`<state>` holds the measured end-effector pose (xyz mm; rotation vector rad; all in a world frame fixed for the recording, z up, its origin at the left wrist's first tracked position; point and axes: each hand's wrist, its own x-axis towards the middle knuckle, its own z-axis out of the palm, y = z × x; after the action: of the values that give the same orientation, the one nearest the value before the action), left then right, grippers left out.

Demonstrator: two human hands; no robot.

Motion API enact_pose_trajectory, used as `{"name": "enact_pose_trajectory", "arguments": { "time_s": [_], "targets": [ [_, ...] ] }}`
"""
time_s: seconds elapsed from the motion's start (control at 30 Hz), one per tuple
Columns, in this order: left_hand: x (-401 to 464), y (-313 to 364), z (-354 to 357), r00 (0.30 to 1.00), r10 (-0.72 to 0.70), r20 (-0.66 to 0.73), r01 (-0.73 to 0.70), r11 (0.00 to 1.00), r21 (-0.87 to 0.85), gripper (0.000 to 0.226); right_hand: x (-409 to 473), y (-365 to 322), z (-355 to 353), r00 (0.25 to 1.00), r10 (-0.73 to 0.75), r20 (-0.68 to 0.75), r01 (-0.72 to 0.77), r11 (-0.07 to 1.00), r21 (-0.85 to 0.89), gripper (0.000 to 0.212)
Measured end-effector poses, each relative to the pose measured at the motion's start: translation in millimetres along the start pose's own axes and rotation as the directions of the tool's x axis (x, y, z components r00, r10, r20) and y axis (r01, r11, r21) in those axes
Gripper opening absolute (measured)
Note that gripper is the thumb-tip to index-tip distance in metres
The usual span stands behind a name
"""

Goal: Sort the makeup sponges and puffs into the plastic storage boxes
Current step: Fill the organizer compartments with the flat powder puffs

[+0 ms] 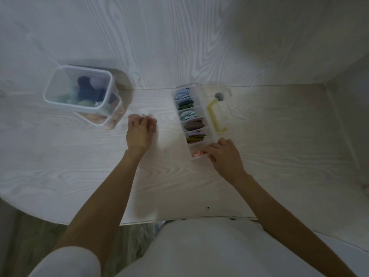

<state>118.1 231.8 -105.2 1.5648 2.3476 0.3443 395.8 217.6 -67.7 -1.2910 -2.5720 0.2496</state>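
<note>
White table (259, 176): right hand (225, 156) fingers (209, 151) hide, seemingly, pink puffs (196, 153).

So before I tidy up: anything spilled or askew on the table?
Nothing is spilled. The tall tub looks tilted, but that may be lens distortion. The divided box lies open at a slant, its compartments filled, with the right hand at its near end.

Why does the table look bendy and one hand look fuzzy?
In the head view, the wide-angle lens bends the table edges; the left hand is smeared with blur at its fingertips; the room is dim, with the brightest patch around the divided box.
</note>
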Motion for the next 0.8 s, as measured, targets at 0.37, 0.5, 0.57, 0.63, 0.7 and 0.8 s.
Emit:
{"name": "enact_pose_trajectory", "arguments": {
  "time_s": [0.37,0.5,0.57,0.63,0.7,0.8],
  "targets": [
    [-41,43,-35,0.976,0.161,-0.147,-0.216,0.816,-0.536,0.013,1,-7,11,0.998,-0.001,-0.063,0.001,1.0,0.001,0.033],
    [-76,77,-26,0.93,0.344,-0.126,-0.352,0.743,-0.57,0.018,-1,-3,13,0.996,-0.036,-0.079,0.038,0.999,0.03,0.037],
    [-85,85,-14,0.931,0.351,-0.102,-0.356,0.807,-0.472,0.017,-1,-3,11,0.992,-0.064,-0.11,0.067,0.997,0.029,0.03],
    [-89,88,-7,0.936,0.321,-0.145,-0.351,0.887,-0.299,0.015,-3,-1,10,0.988,-0.073,-0.133,0.078,0.996,0.036,0.024],
    [-89,89,-8,0.933,0.288,-0.216,-0.332,0.921,-0.207,0.011,-3,-1,11,0.989,-0.064,-0.134,0.071,0.997,0.043,0.025],
    [-86,86,-6,0.92,0.321,-0.224,-0.36,0.918,-0.164,0.013,-4,-2,11,0.988,-0.058,-0.144,0.067,0.996,0.059,0.028]
  ]
}}
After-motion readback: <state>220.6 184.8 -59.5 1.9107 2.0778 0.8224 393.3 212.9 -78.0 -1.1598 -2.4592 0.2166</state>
